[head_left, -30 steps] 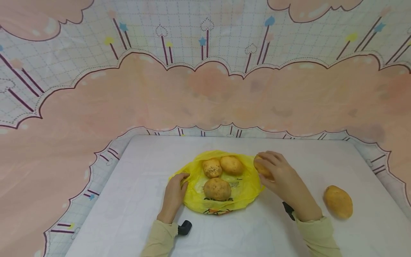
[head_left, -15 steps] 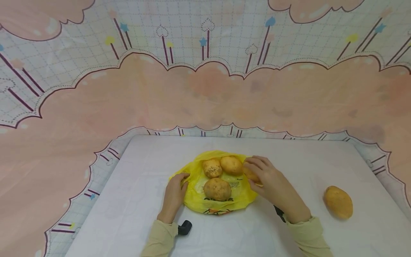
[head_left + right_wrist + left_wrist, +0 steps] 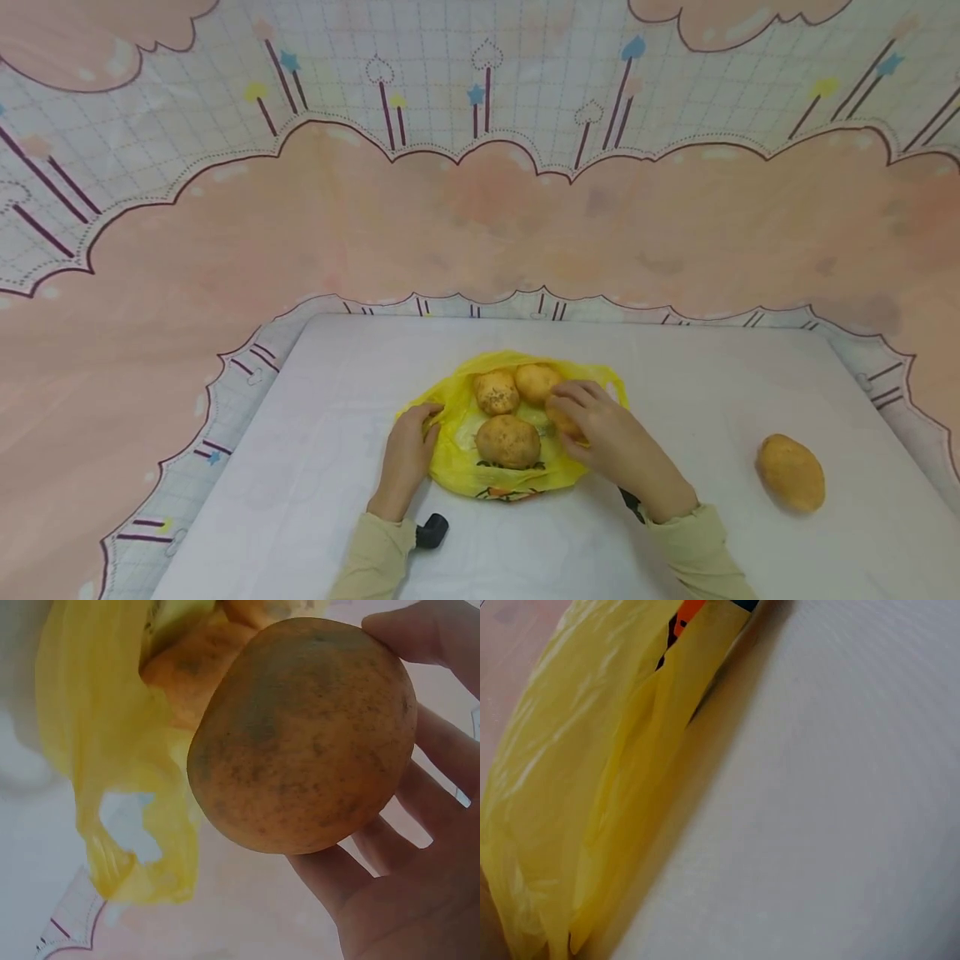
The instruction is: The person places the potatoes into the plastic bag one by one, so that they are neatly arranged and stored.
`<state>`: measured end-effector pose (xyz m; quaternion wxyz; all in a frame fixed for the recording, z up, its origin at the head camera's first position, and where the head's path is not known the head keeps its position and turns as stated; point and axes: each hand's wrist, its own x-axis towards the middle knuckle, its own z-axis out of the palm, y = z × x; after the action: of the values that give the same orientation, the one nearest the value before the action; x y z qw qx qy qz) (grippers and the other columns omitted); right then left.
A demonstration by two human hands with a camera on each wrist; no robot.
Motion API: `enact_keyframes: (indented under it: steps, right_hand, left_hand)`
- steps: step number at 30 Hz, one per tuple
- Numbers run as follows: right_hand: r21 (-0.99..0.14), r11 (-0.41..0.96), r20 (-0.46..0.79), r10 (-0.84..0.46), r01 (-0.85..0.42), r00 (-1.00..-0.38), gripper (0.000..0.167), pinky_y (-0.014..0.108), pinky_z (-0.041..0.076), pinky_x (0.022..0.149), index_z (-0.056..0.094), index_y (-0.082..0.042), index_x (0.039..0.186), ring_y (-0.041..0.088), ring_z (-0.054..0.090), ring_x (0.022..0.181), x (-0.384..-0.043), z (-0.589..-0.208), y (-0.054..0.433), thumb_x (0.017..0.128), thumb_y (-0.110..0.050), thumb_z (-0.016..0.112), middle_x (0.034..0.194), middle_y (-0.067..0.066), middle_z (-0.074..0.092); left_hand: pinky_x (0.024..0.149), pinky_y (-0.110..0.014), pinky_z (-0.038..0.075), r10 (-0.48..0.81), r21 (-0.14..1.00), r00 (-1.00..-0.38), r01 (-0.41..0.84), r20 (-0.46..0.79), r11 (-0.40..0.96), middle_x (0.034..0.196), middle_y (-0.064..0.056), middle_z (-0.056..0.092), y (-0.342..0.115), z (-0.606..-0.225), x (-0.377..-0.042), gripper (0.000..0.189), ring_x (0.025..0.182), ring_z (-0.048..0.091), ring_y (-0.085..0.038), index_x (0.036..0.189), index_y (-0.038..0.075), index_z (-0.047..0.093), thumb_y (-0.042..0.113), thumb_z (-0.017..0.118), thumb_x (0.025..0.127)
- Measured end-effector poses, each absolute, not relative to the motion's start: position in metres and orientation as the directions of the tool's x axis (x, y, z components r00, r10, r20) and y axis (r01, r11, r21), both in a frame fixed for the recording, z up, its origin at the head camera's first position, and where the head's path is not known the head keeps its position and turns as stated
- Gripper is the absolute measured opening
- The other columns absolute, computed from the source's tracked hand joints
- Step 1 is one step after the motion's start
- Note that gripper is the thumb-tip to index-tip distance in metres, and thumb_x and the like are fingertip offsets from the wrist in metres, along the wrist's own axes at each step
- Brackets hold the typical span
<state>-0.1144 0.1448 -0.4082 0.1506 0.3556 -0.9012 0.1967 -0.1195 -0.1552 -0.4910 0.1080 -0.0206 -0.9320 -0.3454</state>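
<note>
A yellow plastic bag (image 3: 457,467) lies spread on the table with three potatoes in its mouth: a speckled one (image 3: 496,392), one behind on the right (image 3: 536,382) and a larger one in front (image 3: 507,442). My left hand (image 3: 406,454) pinches the bag's left edge; in the left wrist view the plastic (image 3: 562,772) gathers toward the lower left corner. Over the bag's right side, my right hand (image 3: 617,442) grips another potato (image 3: 304,735) between thumb and fingers. In the head view that hand partly hides it.
One more potato (image 3: 791,472) lies on the white table (image 3: 720,400) at the right. A bag handle loop (image 3: 135,877) droops in the right wrist view. Patterned cloth (image 3: 480,225) hangs behind the table. Black wrist camera mounts (image 3: 432,531) stick out beside the sleeves.
My right hand has carried its potato leftward, from the bag's right edge to over its inside. The left hand and the lone potato at right have stayed put.
</note>
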Motion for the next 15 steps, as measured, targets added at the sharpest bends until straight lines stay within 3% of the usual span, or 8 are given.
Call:
enact_keyframes:
  steps: [4,8,10,11,15]
  right_hand:
    - [-0.249,0.655,0.401,-0.601,-0.714,-0.691,0.038,0.038,0.057,0.092,0.068,-0.005,0.116,0.026,0.057,0.116,-0.116,-0.414,0.14,0.079,-0.005,0.077,0.123,0.008,0.064]
    - [-0.252,0.651,0.395,-0.606,-0.716,-0.691,0.039,0.065,0.046,0.099,0.07,-0.008,0.115,0.025,0.058,0.116,-0.115,-0.419,0.137,0.078,-0.008,0.078,0.123,0.005,0.065]
    - [-0.262,0.646,0.392,-0.607,-0.717,-0.691,0.038,0.067,0.045,0.1,0.07,-0.01,0.114,0.024,0.058,0.117,-0.115,-0.421,0.135,0.077,-0.009,0.078,0.123,0.004,0.065]
    - [-0.266,0.643,0.391,-0.609,-0.718,-0.69,0.037,0.066,0.045,0.101,0.07,-0.011,0.114,0.024,0.058,0.117,-0.115,-0.422,0.134,0.078,-0.009,0.078,0.123,0.003,0.065]
    - [-0.283,0.625,0.393,-0.616,-0.727,-0.683,0.036,0.037,0.055,0.097,0.07,-0.009,0.113,0.023,0.057,0.117,-0.117,-0.424,0.131,0.077,-0.007,0.077,0.121,0.004,0.065]
  left_hand:
    - [0.101,-0.05,0.049,-0.036,0.642,-0.974,0.118,0.222,0.757,0.12,-0.018,0.066,-0.155,-0.49,-0.119,0.028,0.116,0.06,-0.036,0.12,-0.001,0.065,-0.001,0.065,0.093]
    - [0.101,-0.05,0.049,-0.04,0.642,-0.976,0.109,0.213,0.759,0.12,-0.018,0.067,-0.155,-0.489,-0.119,0.028,0.115,0.061,-0.036,0.121,-0.001,0.065,0.0,0.065,0.093]
    - [0.101,-0.05,0.049,-0.043,0.642,-0.977,0.105,0.21,0.76,0.12,-0.018,0.067,-0.154,-0.489,-0.118,0.028,0.116,0.061,-0.035,0.121,-0.001,0.065,0.0,0.065,0.093]
    - [0.101,-0.05,0.049,-0.044,0.641,-0.977,0.104,0.211,0.76,0.12,-0.018,0.066,-0.154,-0.489,-0.118,0.028,0.116,0.061,-0.035,0.121,-0.001,0.065,0.0,0.065,0.093]
    - [0.101,-0.05,0.049,-0.043,0.641,-0.975,0.111,0.22,0.759,0.12,-0.018,0.066,-0.154,-0.488,-0.118,0.028,0.116,0.061,-0.036,0.121,-0.001,0.065,0.0,0.066,0.092]
